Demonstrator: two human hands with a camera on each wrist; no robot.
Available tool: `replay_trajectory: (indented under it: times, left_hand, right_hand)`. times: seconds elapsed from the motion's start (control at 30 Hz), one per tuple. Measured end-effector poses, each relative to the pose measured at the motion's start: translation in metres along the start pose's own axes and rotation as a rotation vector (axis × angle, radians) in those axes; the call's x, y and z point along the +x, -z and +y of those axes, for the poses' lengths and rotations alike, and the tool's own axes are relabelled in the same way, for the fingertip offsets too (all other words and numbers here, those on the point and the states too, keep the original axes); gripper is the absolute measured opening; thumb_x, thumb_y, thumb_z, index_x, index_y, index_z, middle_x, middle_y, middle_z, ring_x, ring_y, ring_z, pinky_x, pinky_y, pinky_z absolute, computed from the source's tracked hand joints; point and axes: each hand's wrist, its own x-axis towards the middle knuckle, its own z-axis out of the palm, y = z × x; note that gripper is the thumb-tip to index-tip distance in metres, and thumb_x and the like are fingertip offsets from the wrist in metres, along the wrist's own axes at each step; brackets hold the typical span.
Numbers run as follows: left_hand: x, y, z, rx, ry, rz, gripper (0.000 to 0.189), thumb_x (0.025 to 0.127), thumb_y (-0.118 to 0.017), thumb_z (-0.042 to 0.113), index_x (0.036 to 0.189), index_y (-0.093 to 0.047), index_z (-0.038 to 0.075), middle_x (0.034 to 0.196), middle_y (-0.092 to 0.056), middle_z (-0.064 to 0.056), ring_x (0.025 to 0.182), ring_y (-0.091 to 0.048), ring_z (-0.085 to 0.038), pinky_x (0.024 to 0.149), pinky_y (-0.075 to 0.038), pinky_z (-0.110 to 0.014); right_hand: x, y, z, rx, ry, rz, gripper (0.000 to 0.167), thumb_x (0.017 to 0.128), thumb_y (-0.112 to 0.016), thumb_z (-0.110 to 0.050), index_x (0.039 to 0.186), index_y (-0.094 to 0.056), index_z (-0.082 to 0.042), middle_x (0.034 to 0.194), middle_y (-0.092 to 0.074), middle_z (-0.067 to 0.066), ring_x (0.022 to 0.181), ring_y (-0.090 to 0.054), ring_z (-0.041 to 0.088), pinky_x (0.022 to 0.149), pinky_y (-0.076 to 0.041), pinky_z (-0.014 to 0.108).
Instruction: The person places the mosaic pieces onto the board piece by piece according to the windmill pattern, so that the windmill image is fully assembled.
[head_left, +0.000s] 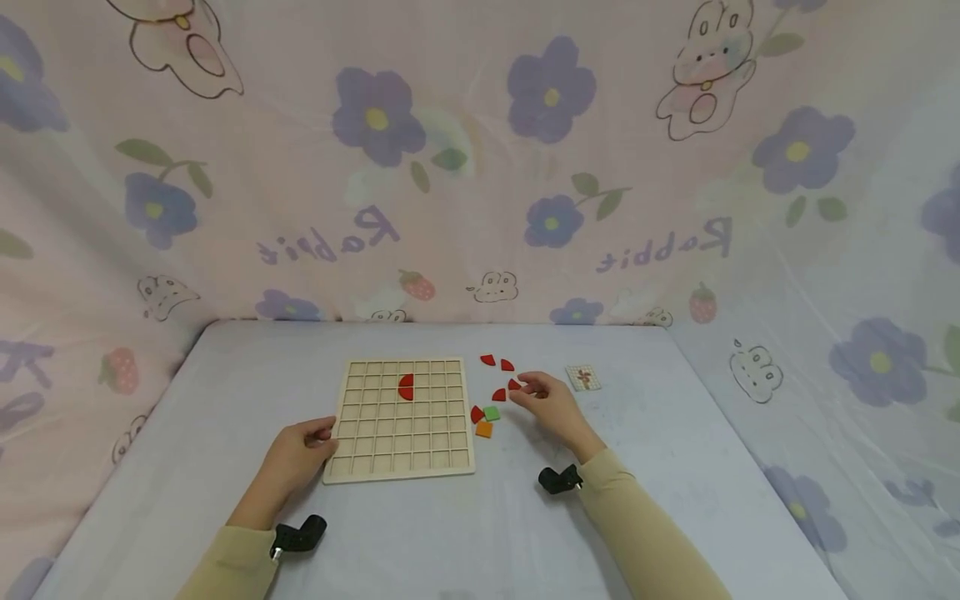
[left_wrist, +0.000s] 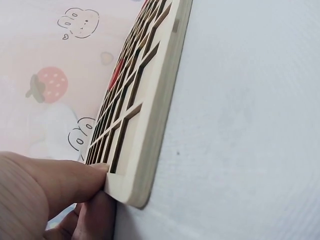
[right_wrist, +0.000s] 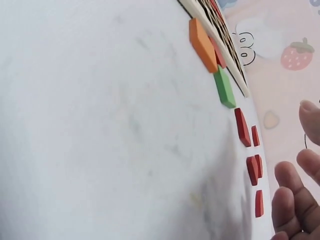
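A square wooden grid board (head_left: 402,446) lies on the table, with two red quarter-circle pieces (head_left: 406,387) side by side in its upper cells. My left hand (head_left: 296,457) pinches the board's left edge, the thumb on the rim (left_wrist: 116,182) in the left wrist view. To the board's right, my right hand (head_left: 551,408) hovers beside several loose red quarter-circle pieces (head_left: 499,395). Its thumb and fingers stand apart with nothing between them in the right wrist view. A green square piece (head_left: 491,413) and an orange square piece (head_left: 483,430) lie close to the board's right edge.
Beyond the right hand lies a small patterned grid card (head_left: 583,377). A white cloth covers the table (head_left: 637,533). Printed fabric (head_left: 465,192) hangs behind the table and at both sides. Each wrist carries a black camera (head_left: 558,479).
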Motion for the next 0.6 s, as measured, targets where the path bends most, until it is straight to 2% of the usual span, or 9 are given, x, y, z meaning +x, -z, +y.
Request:
replay_trajectory:
  times: [0.27, 0.6]
  left_hand:
    - [0.002, -0.001, -0.003, 0.003, 0.014, 0.002, 0.047, 0.091, -0.065, 0.013, 0.134, -0.054, -0.003, 0.112, -0.059, -0.014, 0.098, -0.059, -0.024, 0.077, -0.047, -0.035]
    - [0.002, -0.002, -0.006, -0.006, 0.016, 0.011, 0.047, 0.091, -0.066, 0.012, 0.133, -0.055, -0.003, 0.112, -0.059, -0.014, 0.098, -0.059, -0.024, 0.076, -0.047, -0.034]
  right_hand:
    - [0.000, 0.008, 0.008, 0.024, 0.001, -0.026, 0.052, 0.085, -0.073, -0.038, 0.129, -0.061, -0.013, 0.102, -0.064, 0.002, 0.092, -0.058, 0.021, 0.076, -0.048, 0.035]
    - [0.008, 0.012, 0.014, 0.014, -0.069, 0.021, 0.051, 0.086, -0.073, -0.037, 0.129, -0.060, -0.014, 0.113, -0.060, 0.006, 0.101, -0.055, 0.024, 0.081, -0.049, 0.037]
